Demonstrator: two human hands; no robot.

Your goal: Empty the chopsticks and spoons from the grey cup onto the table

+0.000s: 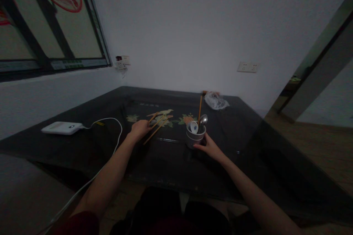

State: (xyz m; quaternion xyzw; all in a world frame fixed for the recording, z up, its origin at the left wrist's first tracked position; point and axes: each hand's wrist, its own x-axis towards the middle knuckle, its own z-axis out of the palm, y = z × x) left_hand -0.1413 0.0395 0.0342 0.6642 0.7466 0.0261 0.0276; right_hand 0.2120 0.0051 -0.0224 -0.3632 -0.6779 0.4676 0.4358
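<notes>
Grey cup (192, 141) on the dark bench (165, 165), metal spoon (203, 120), white spoon (194, 127) and one upright chopstick (200, 108) poking out, right hand (211, 147) curled round its side. Left hand's (140, 129) partly closed at the loose chopsticks (154, 131) left of it, can't tell if it's gripping any.

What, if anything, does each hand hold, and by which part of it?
Right hand: the cup, by its right side. Left hand: chopsticks by their near ends, it seems, though the grip is unclear.
</notes>
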